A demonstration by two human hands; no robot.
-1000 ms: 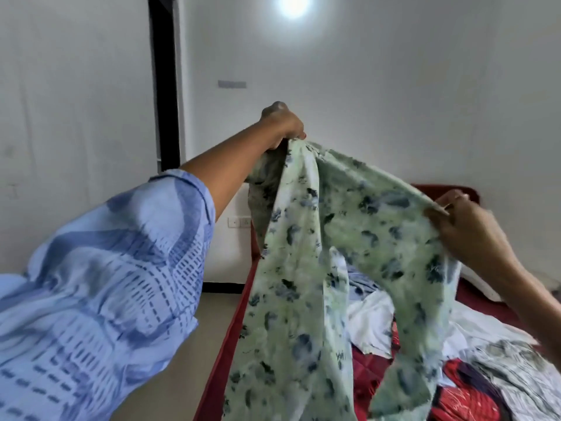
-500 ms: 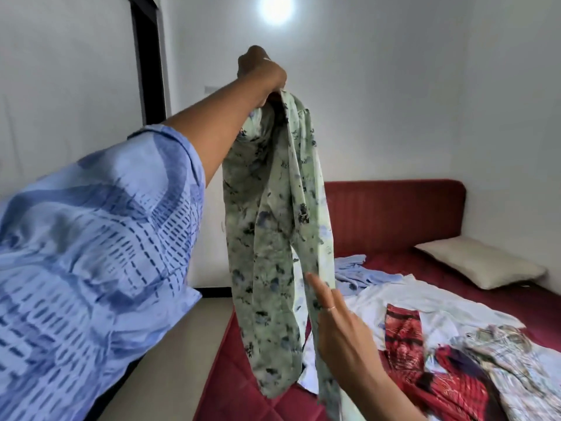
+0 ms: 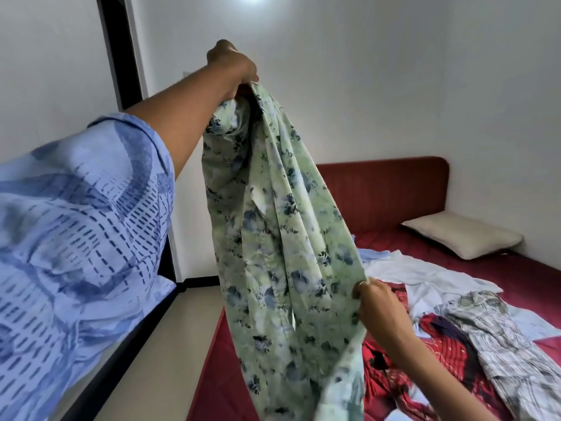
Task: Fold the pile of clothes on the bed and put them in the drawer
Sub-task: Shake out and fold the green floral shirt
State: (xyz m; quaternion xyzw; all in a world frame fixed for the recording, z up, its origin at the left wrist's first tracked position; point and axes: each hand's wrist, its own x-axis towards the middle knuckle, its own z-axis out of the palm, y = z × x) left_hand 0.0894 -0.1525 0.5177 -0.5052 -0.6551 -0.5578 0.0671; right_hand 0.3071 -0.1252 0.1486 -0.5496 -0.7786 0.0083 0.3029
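Item: green floral garment (image 3: 282,253), thin printed cloth, held in the air above the near edge of the bed (image 3: 516,268), hanging in long vertical folds.

Upper hold: left hand (image 3: 232,66), raised high above the bed, fingers curled tight round a bunched top end, probably so the full length drops free and the shape can be read.

Lower hold: right hand (image 3: 381,305), above the bed's near half, fingers closed on the garment's right-hand edge, drawing it sideways, seemingly to open the cloth out for a first fold.

Pile still unfolded, lying on the bed beyond the garment: white cloth (image 3: 425,271), red patterned piece (image 3: 394,369), pale checked shirt (image 3: 498,335).

Pillow (image 3: 464,235): at the head of the bed, apart from the pile.

Drawer: not in view.
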